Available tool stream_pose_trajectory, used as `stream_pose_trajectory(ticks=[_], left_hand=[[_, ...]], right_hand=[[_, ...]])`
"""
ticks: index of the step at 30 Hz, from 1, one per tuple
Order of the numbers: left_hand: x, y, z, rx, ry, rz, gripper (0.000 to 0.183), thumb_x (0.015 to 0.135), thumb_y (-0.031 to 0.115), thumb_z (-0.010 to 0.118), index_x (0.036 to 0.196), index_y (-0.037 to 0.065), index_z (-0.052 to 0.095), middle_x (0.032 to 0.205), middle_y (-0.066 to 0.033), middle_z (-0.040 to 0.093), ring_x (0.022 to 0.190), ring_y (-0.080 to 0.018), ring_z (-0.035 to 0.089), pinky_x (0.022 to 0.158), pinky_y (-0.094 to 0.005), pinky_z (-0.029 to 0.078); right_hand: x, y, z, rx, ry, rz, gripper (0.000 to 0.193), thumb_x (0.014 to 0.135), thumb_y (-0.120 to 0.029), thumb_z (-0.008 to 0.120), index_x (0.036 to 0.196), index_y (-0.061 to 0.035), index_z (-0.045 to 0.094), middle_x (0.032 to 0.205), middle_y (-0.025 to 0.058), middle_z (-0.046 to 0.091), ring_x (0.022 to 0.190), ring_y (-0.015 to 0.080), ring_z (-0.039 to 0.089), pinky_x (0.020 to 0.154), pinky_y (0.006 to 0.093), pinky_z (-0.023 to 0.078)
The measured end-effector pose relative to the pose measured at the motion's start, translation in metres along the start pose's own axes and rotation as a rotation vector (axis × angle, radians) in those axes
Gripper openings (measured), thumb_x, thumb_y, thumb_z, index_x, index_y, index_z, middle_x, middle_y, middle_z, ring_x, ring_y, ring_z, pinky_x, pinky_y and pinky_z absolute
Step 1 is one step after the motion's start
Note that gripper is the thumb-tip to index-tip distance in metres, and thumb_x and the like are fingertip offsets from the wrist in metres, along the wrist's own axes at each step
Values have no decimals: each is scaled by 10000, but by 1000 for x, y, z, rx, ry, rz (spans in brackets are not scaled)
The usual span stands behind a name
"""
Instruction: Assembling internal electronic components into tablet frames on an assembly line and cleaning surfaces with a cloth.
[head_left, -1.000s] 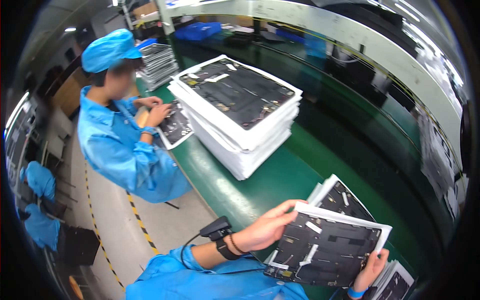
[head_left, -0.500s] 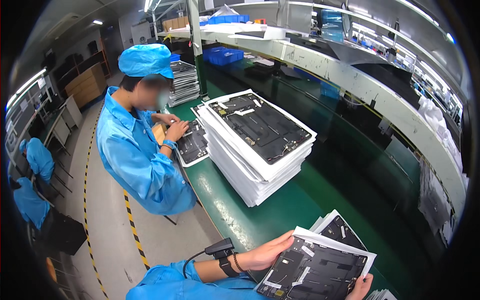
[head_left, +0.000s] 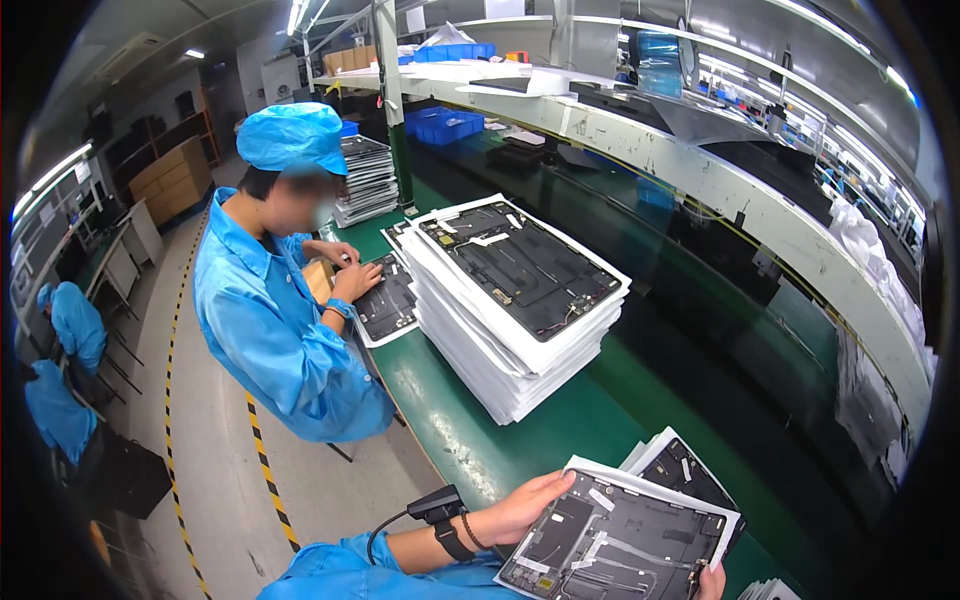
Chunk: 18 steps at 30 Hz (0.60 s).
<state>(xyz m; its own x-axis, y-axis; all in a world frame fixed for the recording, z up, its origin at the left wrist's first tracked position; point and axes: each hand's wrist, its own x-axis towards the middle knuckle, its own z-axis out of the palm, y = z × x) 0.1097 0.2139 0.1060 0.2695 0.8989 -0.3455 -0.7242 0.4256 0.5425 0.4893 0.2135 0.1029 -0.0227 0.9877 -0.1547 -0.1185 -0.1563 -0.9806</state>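
Observation:
My left hand (head_left: 532, 506) grips the upper left corner of a flat black tablet back panel (head_left: 625, 535), thumb on top. At its lower right edge my right hand (head_left: 712, 582) holds on too, partly cut off by the picture's rim. White tape strips and thin cables cover the panel's face, and a white sheet (head_left: 728, 535) lies behind it. Just beyond, a similar black panel (head_left: 683, 470) rests on white sheets on the green bench (head_left: 455, 430), partly hidden by the one I hold.
A tall stack of white sheets (head_left: 480, 365) stands ahead, topped by another black panel (head_left: 525, 265). Left of it, a co-worker (head_left: 280, 310) in blue bends over a panel (head_left: 388, 300). More panels (head_left: 365, 180) are piled behind. A white shelf beam (head_left: 640, 140) runs above the bench.
The panel in my hands has shifted slightly left and lies flatter, showing more of its face. Both hands have moved with it. The co-worker's hands have barely moved.

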Motion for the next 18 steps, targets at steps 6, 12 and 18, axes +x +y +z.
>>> stream_pose_trajectory(ticks=[6,12,18], left_hand=[[-13,18,6,31,-41,182,467,1099,246,437,1515,44,369,1447,-112,528,1296,-190,539,1088,-363,465],[-24,37,14,65,-134,219,454,1099,211,415,1504,13,358,1413,-144,547,1270,-206,565,1070,-370,479],[-24,32,-1,106,-102,210,481,1106,238,407,1524,10,336,1421,-141,541,1275,-195,562,1053,-353,490]], right_hand=[[6,-9,15,-130,-52,-124,475,995,-185,568,1374,97,524,1273,123,639,1138,178,603,1014,326,448],[-4,-23,37,-20,-91,-84,565,1000,-211,564,1438,121,433,1260,135,646,1137,171,606,1021,321,438],[-11,-31,47,44,-208,-46,570,953,-196,607,1408,113,456,1258,150,652,1135,209,629,1020,325,452]])
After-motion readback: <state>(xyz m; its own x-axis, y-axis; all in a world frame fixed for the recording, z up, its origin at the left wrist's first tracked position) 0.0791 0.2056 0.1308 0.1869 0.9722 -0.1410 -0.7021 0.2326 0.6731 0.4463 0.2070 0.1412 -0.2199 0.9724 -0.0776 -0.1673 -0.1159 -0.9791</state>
